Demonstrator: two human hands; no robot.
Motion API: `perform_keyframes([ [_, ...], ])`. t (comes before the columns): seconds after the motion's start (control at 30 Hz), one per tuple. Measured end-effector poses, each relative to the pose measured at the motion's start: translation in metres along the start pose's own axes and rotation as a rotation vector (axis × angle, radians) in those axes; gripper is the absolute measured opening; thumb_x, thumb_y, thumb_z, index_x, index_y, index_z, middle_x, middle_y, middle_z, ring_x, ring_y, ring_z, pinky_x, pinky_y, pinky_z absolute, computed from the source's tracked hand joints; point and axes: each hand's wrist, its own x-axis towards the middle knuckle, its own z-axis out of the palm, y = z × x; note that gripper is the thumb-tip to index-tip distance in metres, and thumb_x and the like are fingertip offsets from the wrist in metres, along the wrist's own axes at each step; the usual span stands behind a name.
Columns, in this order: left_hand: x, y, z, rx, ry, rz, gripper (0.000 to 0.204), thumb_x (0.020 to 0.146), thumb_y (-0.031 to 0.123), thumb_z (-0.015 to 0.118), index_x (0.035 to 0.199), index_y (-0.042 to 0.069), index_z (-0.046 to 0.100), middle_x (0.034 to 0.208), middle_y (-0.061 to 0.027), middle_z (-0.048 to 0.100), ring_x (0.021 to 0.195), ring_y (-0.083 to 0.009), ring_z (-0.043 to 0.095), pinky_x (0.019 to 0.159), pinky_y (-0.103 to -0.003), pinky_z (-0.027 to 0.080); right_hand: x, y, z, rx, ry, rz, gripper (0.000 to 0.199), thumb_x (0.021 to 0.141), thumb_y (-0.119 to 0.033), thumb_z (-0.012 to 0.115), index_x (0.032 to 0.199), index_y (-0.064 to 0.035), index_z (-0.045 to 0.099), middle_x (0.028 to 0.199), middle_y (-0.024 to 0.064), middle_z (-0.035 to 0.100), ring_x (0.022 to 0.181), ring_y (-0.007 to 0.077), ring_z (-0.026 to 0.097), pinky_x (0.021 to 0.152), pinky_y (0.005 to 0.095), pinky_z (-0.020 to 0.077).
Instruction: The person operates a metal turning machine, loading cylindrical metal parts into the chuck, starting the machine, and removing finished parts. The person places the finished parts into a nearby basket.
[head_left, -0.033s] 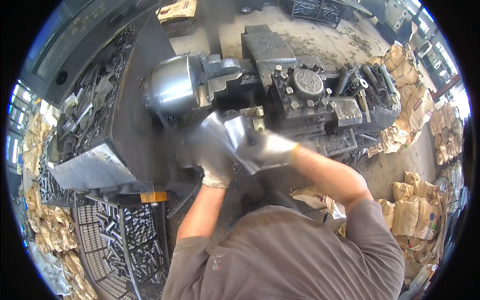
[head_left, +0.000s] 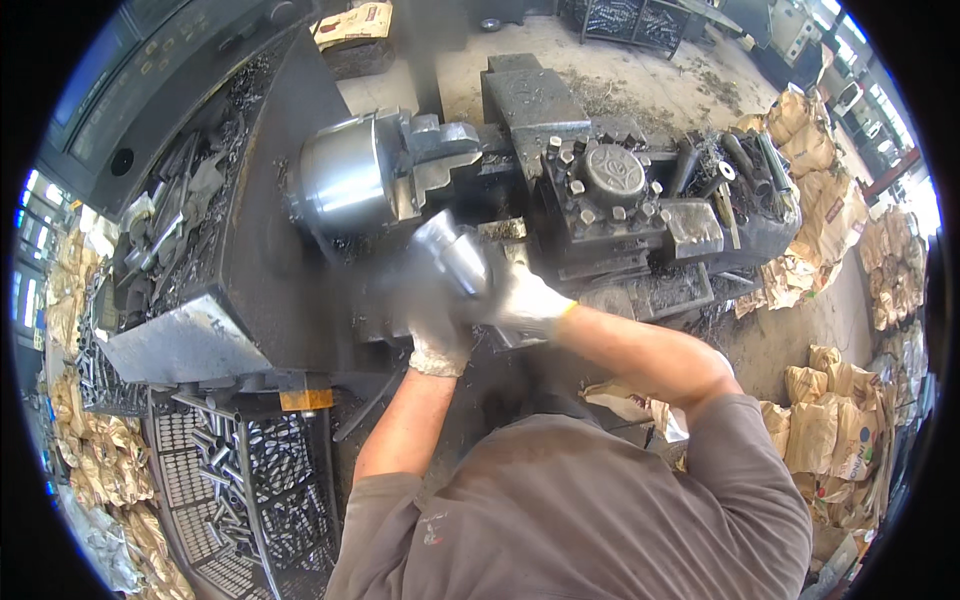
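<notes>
Between my two hands a shiny stepped metal cylinder [head_left: 456,256] is held at a tilt, its upper end leaning left toward the lathe chuck [head_left: 345,178]. My left hand [head_left: 437,330], in a whitish glove with dark, smeared fingers, is closed on the cylinder's left side. From the right, my right hand [head_left: 527,300], also in a white glove, closes round its lower end. Motion blur hides the fingertips of both. The chuck's stepped jaws [head_left: 440,160] are just beyond the cylinder. To the right stands the square tool post [head_left: 612,180] with its bolts.
Metal rods and tools lie on the carriage [head_left: 740,180] at right. A sloping tray [head_left: 185,340] with chips and parts is at left. Below it stands a crate [head_left: 180,460] of metal tubes. Brown paper sacks [head_left: 825,420] are stacked along the right.
The metal cylinder has turned between my hands and looks less blurred. My right hand has shifted a little to the left; my left forearm has barely moved.
</notes>
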Motion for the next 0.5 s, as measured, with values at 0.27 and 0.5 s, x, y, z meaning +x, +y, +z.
perform_keyframes([
  [0.27, -0.004, 0.079, 0.011, 0.371, -0.104, 0.139, 0.065, 0.104, 0.039, 0.071, 0.153, 0.0, 0.054, 0.132, -0.0111, 0.072, 0.127, -0.027, 0.067, 0.112, -0.046, 0.053, 0.056, -0.081, -0.157, -0.829, 0.427, -0.701, 0.066, 0.078, -0.024, 0.084, 0.138, -0.0028, 0.064, 0.108, 0.0227, 0.077, 0.097, 0.0386, 0.079, 0.084, 0.046, 0.0659],
  [0.5, -0.132, 0.007, -0.136, 0.395, 0.487, -0.29, 0.045, 0.101, 0.035, 0.077, 0.135, 0.006, 0.068, 0.123, -0.0112, 0.076, 0.112, -0.0256, 0.074, 0.096, -0.043, 0.059, 0.177, -0.02, -0.211, -1.339, -0.052, -0.184, 0.046, 0.069, -0.028, 0.089, 0.11, -0.0088, 0.081, 0.101, 0.017, 0.082, 0.094, 0.0343, 0.08, 0.084, 0.0445, 0.0629],
])
